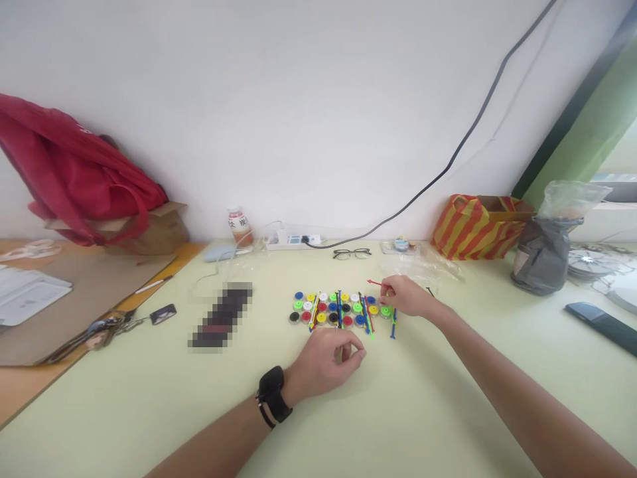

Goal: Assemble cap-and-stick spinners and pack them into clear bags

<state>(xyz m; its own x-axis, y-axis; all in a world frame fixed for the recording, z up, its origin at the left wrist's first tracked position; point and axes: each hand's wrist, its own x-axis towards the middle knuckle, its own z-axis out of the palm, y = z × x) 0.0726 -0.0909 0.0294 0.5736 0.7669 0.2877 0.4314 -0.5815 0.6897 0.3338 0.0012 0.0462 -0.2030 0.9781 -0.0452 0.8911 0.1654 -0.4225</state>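
Disc rows: small round pieces [334,307] with glossy coloured tops and clear-looking sides, set in close rows on the smooth pale-green table [149,411].
Sticks between: thin, straight sticks [340,309], blue, yellow, red and green, laid in bundles across the disc rows.
Red stick: a slim red stick [375,283] with a pointed, arrow-like tip, raised just behind the disc rows' right part.
Right hand: the right hand [407,296] pinches the red stick between closed fingertips, over the disc rows' right end.
Left hand: the left hand [323,362] is loosely curled at the disc rows' front edge, thumb near forefinger; whether it grips anything cannot be told.
In the way: both hands hide bits of the disc rows.
Behind the disc rows: thin-framed glasses [352,253], crinkled clear plastic [423,267], a white power strip [293,243].
Right of the disc rows: a striped bag [470,229].
Left of the disc rows: a pixelated dark object [221,318].
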